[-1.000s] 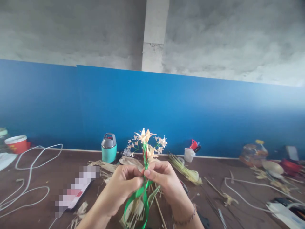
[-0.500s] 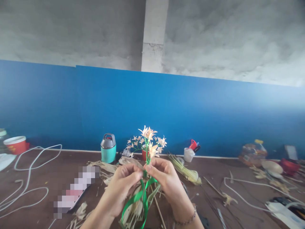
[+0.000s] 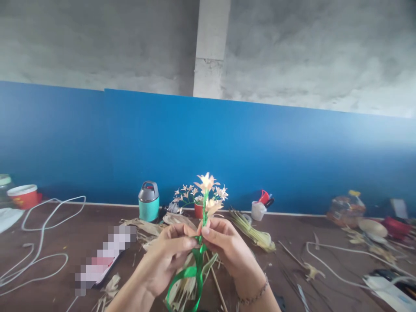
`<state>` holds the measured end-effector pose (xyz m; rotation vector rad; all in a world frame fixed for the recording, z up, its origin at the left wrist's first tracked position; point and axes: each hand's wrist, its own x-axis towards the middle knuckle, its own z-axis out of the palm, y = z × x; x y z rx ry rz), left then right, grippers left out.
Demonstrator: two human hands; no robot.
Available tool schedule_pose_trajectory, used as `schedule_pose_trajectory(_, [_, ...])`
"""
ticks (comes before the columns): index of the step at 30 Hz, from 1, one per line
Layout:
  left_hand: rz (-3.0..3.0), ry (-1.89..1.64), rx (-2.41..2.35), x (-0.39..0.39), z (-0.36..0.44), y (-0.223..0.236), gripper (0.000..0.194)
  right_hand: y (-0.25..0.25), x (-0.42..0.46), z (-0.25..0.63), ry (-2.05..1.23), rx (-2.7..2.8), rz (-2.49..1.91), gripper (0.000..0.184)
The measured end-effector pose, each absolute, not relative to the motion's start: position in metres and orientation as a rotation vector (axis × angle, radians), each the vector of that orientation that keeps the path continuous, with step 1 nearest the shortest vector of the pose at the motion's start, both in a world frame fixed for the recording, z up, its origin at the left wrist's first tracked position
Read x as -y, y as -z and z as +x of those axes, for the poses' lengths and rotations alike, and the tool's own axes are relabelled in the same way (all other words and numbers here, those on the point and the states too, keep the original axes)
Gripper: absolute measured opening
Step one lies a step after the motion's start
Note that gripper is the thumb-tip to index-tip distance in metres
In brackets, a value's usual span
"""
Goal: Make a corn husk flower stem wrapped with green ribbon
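Between the thumb and fingers of my right hand [image 3: 224, 242] is the green-wrapped stem of an artificial flower sprig [image 3: 205, 197], held upright with pale, pointed petals at the top. My left hand [image 3: 173, 247] pinches a green ribbon [image 3: 198, 255] close against the stem, just left of my right fingertips. The ribbon's loose length loops down below both hands. Behind the sprig, more small pale flowers [image 3: 186, 190] stand in a red pot [image 3: 198, 211], partly covered by it. Dry husks [image 3: 185, 284] lie beneath my hands.
A turquoise lidded container [image 3: 148, 203] stands against the blue partition [image 3: 146, 143]. Right of my hands lie a bundle of pale green husk strips [image 3: 255, 232] and a white cup [image 3: 258, 210] with pens. White cables [image 3: 42, 234] spread over the left of the brown table, near a phone-like object [image 3: 104, 260], blurred out.
The sprig has turned in my fingers, so its blossoms face differently and sit slightly right. My left fingers have come closer to the stem, and the ribbon's upper part has shifted with them.
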<state>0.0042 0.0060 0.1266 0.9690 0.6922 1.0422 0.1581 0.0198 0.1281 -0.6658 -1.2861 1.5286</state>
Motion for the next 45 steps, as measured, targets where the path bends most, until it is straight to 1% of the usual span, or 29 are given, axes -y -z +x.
schedule_pose_trajectory(3, [0.838,-0.962,-0.562,-0.005,0.003,-0.126,0.02,-0.13,-0.017,0.159,-1.587,1.276,-0.606,0.031])
schedule_pose_trajectory(7, [0.87,-0.957,-0.624,-0.004,0.006,-0.124,0.021,-0.13,-0.017,0.159,-1.57,1.276,-0.515,0.021])
schedule_pose_trajectory(9, [0.997,-1.016,-0.723,-0.003,0.009,-0.125,0.019,-0.129,-0.018,0.159,-1.507,1.312,-0.511,0.018])
schedule_pose_trajectory(13, [1.488,-1.218,-0.939,0.0,0.013,-0.13,0.008,-0.125,-0.023,0.161,-1.437,1.358,-0.558,0.016])
schedule_pose_trajectory(14, [1.571,-1.216,-0.959,0.0,0.013,-0.131,0.008,-0.124,-0.024,0.162,-1.443,1.344,-0.567,0.016])
schedule_pose_trajectory(16, [1.623,-1.166,-0.973,0.0,0.012,-0.133,0.014,-0.124,-0.025,0.162,-1.462,1.304,-0.59,0.017])
schedule_pose_trajectory(20, [1.486,-1.09,-1.033,-0.002,0.009,-0.13,0.02,-0.125,-0.024,0.162,-1.491,1.257,-0.653,0.024])
schedule_pose_trajectory(26, [1.31,-1.106,-0.949,-0.002,0.008,-0.128,0.022,-0.131,-0.02,0.162,-1.485,1.299,-0.714,0.031])
schedule_pose_trajectory(30, [1.326,-1.066,-1.009,-0.001,0.008,-0.131,0.017,-0.135,-0.018,0.161,-1.448,1.349,-0.787,0.034])
schedule_pose_trajectory(34, [1.44,-1.104,-1.054,-0.003,0.009,-0.128,0.013,-0.135,-0.018,0.159,-1.302,1.441,-0.9,0.033])
schedule_pose_trajectory(39, [1.598,-1.235,-1.156,-0.009,0.012,-0.12,0.012,-0.129,-0.022,0.154,-1.0,1.549,-1.134,0.018])
schedule_pose_trajectory(42, [1.508,-1.228,-1.154,-0.012,0.014,-0.119,0.012,-0.129,-0.023,0.154,-0.905,1.585,-1.178,0.015])
schedule_pose_trajectory(45, [1.339,-1.157,-1.143,-0.01,0.016,-0.123,0.014,-0.129,-0.023,0.155,-0.882,1.614,-1.189,0.016])
